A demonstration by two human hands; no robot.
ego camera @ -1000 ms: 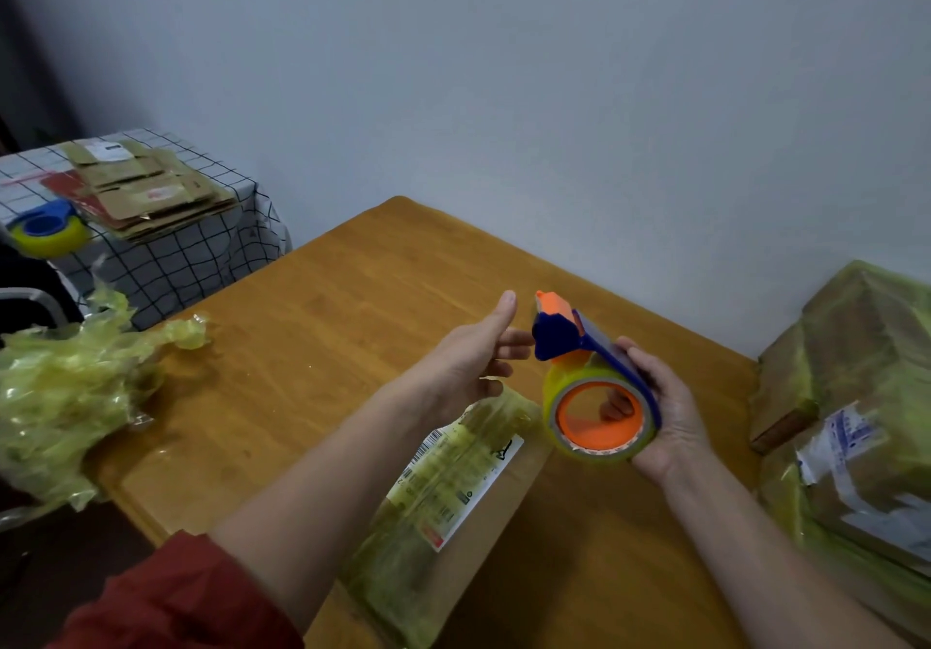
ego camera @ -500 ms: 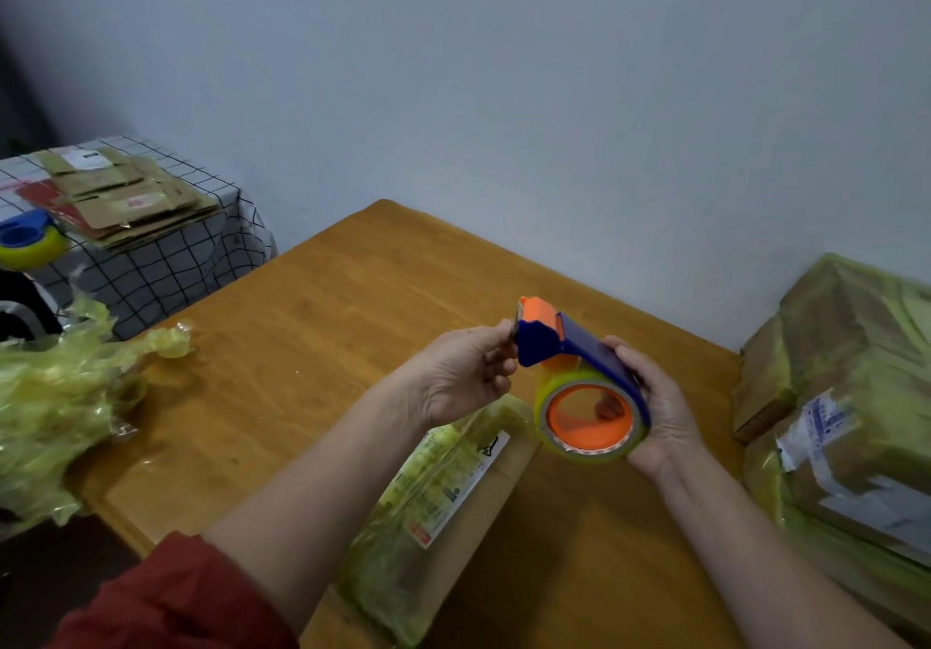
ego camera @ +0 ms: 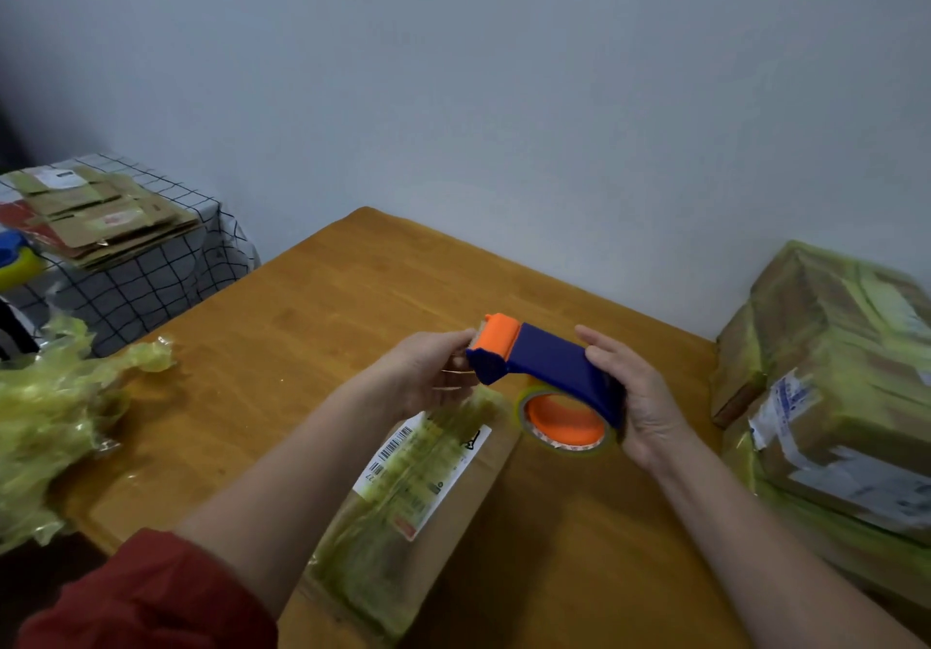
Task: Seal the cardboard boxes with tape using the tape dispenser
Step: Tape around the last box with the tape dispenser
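A blue and orange tape dispenser (ego camera: 549, 361) with a yellowish tape roll (ego camera: 564, 422) hangs above the wooden table (ego camera: 312, 326). My right hand (ego camera: 640, 396) grips its blue body from the right. My left hand (ego camera: 433, 371) pinches at the orange front end, where the tape end seems to be. Below my hands lies a flat cardboard box (ego camera: 418, 497) with a white barcode label and yellow tape along its top.
Taped cardboard boxes (ego camera: 836, 396) are stacked at the table's right side. Crumpled yellowish tape or film (ego camera: 55, 417) lies at the left edge. A checked-cloth side table (ego camera: 151, 275) holds flattened cartons (ego camera: 95, 215) and a second dispenser (ego camera: 15, 260).
My left hand went from open beside the dispenser to pinching at its orange front end. The dispenser tilted, so its blue top now faces the camera.
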